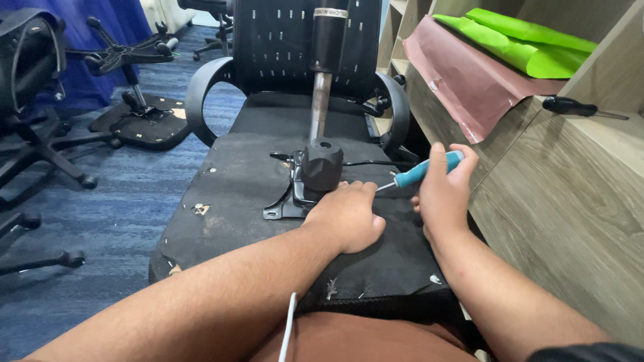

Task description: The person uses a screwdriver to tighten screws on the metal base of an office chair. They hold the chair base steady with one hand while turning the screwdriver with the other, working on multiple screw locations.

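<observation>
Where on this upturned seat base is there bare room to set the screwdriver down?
The seat underside is bare left of the metal mechanism plate, out to its left edge. A smaller patch lies below the left hand, toward the near edge. It is crowded around the black knob and gas cylinder, where the right hand holds the blue-handled screwdriver.

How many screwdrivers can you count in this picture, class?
2. A blue-handled screwdriver is held in the right hand over the upturned chair seat; a black-handled screwdriver lies on the wooden shelf at right. Others may be hidden.
</observation>
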